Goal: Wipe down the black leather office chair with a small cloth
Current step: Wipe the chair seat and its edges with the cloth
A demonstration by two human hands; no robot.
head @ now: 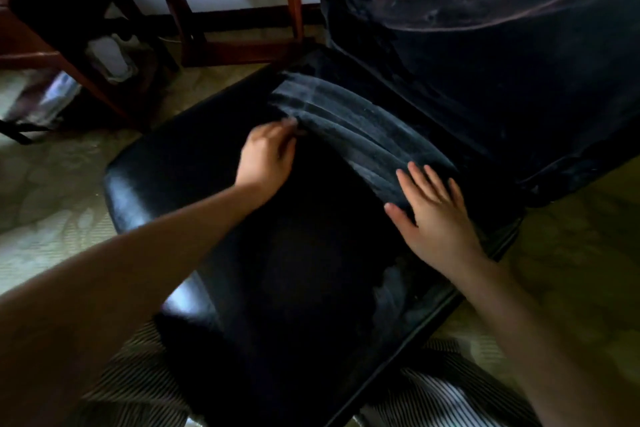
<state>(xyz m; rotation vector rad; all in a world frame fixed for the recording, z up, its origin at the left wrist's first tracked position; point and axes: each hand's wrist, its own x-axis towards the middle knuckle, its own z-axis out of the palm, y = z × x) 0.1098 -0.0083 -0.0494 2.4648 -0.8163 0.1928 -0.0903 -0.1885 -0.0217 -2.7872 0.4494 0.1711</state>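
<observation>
The black leather office chair fills the view, its seat in front of me and its dusty, streaked backrest at the upper right. What looks like a dark grey cloth, creased lengthwise, lies in a band across the back of the seat. At the band's left end my left hand has its fingers curled and seems to pinch the cloth's edge. My right hand lies flat with its fingers spread, pressing on the band's right end. A pale dust smear shows on the seat near its right edge.
A dark red wooden frame with legs stands on the floor behind the seat. At the left are a wooden piece of furniture, a plastic bottle and clutter. Pale patterned flooring surrounds the chair. Striped fabric lies below the seat.
</observation>
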